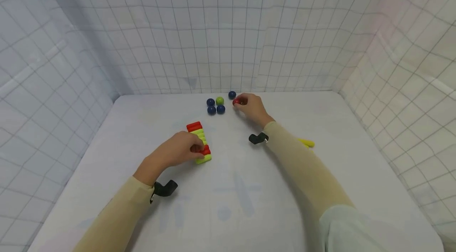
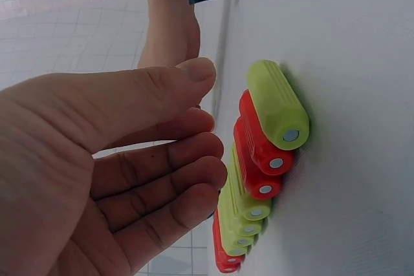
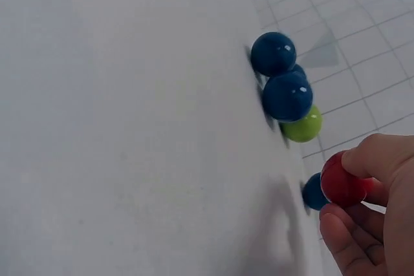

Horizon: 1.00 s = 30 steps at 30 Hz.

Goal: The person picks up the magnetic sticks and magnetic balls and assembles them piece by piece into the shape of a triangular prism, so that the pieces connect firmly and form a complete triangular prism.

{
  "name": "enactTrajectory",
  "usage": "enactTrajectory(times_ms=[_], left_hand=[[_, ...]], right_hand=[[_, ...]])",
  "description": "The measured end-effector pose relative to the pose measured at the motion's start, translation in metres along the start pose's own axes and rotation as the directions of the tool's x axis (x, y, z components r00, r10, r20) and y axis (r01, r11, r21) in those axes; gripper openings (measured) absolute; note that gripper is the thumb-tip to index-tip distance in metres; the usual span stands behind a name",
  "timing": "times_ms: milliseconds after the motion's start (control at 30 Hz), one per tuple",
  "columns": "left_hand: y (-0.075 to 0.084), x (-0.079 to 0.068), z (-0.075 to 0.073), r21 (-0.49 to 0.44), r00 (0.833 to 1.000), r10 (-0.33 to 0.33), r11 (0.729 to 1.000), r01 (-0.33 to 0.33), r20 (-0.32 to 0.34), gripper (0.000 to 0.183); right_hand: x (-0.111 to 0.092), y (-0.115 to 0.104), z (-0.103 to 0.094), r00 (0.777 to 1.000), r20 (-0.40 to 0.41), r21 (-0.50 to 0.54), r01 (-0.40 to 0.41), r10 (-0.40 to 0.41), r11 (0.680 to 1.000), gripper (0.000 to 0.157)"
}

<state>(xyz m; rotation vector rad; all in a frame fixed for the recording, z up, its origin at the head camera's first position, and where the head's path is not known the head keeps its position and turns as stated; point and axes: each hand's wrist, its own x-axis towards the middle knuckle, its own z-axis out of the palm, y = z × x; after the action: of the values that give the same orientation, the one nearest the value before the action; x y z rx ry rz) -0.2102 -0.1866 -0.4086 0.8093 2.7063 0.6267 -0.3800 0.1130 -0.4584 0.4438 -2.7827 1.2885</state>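
My right hand (image 1: 253,107) pinches a red ball (image 3: 341,180) between thumb and fingers at the far part of the table. Beside it are a lone dark blue ball (image 1: 232,95) and a cluster of dark blue balls (image 1: 211,110) with a green ball (image 1: 219,101). My left hand (image 1: 178,150) hovers over the near end of a row of short rods, its fingers loosely bent with nothing between them. The row has red rods (image 1: 194,126) at its far end, lime-green rods (image 2: 278,105) and more red ones. Round silvery discs show on the rod ends.
Partly behind the right forearm lie yellow rods (image 1: 307,142) on the white table (image 1: 228,173). White cloth walls with a grid pattern (image 1: 228,38) enclose the table at the back and both sides. Each wrist wears a small dark camera mount (image 1: 166,188).
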Motion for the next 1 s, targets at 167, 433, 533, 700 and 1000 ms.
enactTrajectory(times_ms=[167, 433, 533, 700, 1000], left_hand=[[0.002, -0.002, -0.004, 0.01, 1.0, 0.001, 1.0, -0.001, -0.024, 0.022], [0.005, 0.003, -0.01, 0.035, 0.999, 0.005, 0.999, -0.003, -0.038, 0.02], [0.005, 0.006, -0.009, 0.061, 1.0, -0.011, 0.998, 0.012, -0.016, 0.017], [0.007, 0.009, -0.004, 0.101, 0.999, -0.036, 0.994, 0.034, 0.02, 0.017], [0.016, 0.004, 0.014, 0.115, 0.997, -0.066, 0.992, 0.06, 0.044, 0.026]], right_hand=[[-0.025, -0.014, -0.021, 0.997, -0.038, 0.041, 0.062, -0.06, 0.997, 0.034], [-0.1, -0.022, -0.046, 0.992, -0.026, 0.11, 0.128, -0.126, 0.986, 0.035], [-0.121, -0.023, -0.044, 0.986, 0.004, 0.118, 0.167, -0.169, 0.979, 0.037], [-0.143, -0.019, -0.029, 0.975, 0.041, 0.117, 0.215, -0.221, 0.97, 0.037], [-0.164, 0.008, -0.009, 0.979, 0.08, 0.166, 0.175, -0.19, 0.971, 0.031]])
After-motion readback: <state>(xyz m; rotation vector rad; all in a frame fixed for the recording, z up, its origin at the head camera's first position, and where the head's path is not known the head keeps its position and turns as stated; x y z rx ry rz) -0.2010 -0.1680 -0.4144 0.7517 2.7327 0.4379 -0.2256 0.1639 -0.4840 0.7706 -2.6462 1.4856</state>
